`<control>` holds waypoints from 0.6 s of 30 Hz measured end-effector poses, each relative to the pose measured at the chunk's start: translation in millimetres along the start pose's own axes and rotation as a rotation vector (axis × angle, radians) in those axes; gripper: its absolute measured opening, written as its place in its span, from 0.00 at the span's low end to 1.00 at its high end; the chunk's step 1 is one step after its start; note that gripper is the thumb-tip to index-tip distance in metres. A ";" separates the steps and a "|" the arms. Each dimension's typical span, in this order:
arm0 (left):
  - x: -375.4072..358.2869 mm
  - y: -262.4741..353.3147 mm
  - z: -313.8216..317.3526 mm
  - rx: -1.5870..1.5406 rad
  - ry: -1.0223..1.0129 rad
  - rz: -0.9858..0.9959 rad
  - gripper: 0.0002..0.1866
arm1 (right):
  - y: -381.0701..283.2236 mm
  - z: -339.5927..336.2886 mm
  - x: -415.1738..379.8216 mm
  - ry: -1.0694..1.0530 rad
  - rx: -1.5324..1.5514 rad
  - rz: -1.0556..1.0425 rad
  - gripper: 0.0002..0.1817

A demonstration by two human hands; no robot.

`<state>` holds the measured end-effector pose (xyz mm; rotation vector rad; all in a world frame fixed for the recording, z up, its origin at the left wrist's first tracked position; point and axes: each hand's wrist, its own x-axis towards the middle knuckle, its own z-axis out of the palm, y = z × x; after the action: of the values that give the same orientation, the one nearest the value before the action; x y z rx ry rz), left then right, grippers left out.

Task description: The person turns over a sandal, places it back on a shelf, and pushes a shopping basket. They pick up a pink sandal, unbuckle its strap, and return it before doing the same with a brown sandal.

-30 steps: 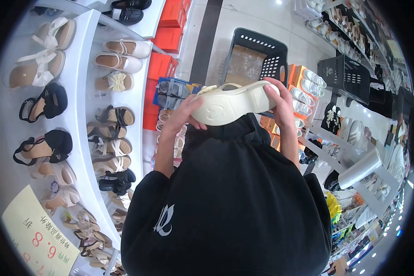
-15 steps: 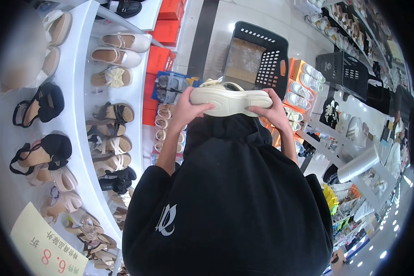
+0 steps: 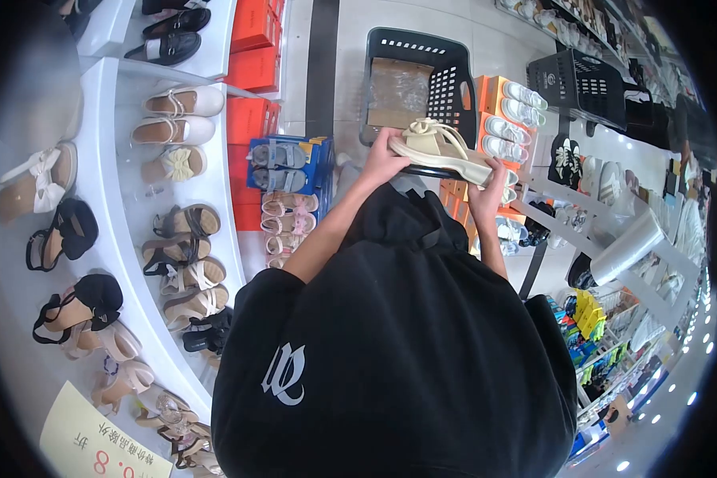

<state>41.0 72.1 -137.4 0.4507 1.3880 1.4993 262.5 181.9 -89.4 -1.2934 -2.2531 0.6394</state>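
Observation:
A cream sandal point(image 3: 442, 151) with a flower on its strap is held side-on above the black shirt front, its thick sole toward the wearer. My left hand point(image 3: 385, 159) is closed round its left end, by the flower. The fingers of my right hand point(image 3: 490, 186) grip the right end of the sole. Just beyond the sandal, a dark grey basket point(image 3: 419, 38) stands on the floor with a piece of cardboard point(image 3: 398, 92) and clear plastic inside.
White shelves point(image 3: 103, 159) with rows of sandals and shoes run down the left side. Red boxes point(image 3: 251, 119) and a blue box of grey sandals point(image 3: 279, 163) stand beside them. On the right are orange boxes with white shoes point(image 3: 506, 127) and a second basket point(image 3: 577, 84).
The sandal has turned from showing its underside to showing its side and straps, and it now slants down to the right. The view has shifted, with the basket further left.

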 end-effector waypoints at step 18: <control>-33.4 -7.5 20.5 -0.635 0.029 -0.349 0.27 | 63.8 17.7 33.7 -0.165 0.643 0.618 0.31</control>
<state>74.9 53.8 -127.1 -0.2017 0.8795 1.5500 279.1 237.3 -136.1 -1.5976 -1.5002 1.5770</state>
